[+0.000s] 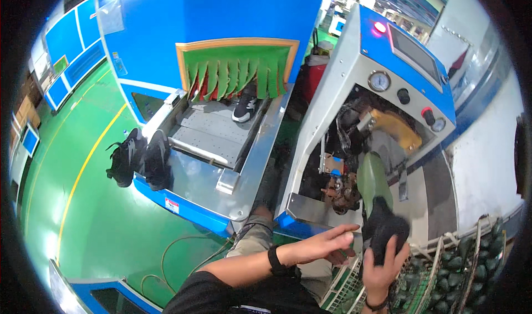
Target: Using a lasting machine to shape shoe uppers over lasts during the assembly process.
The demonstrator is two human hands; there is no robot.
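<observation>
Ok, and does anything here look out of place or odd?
One thing: a thin hose or cable lies in loose loops on the green floor, left of the trouser leg; a foot might catch it.

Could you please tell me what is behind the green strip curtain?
A black shoe with a light sole shows below the curtain, its far end covered by the strips. Some red material shows between strips, too little to identify. Anything deeper is hidden.

Bright indoor light leaves white glare on the green floor (100,211) and sheen on the steel tabletop (191,176). A red indicator lamp (379,27) blooms pink; the black shoe upper (383,228) is motion-blurred; fisheye distortion bends straight edges toward black corners.
</observation>
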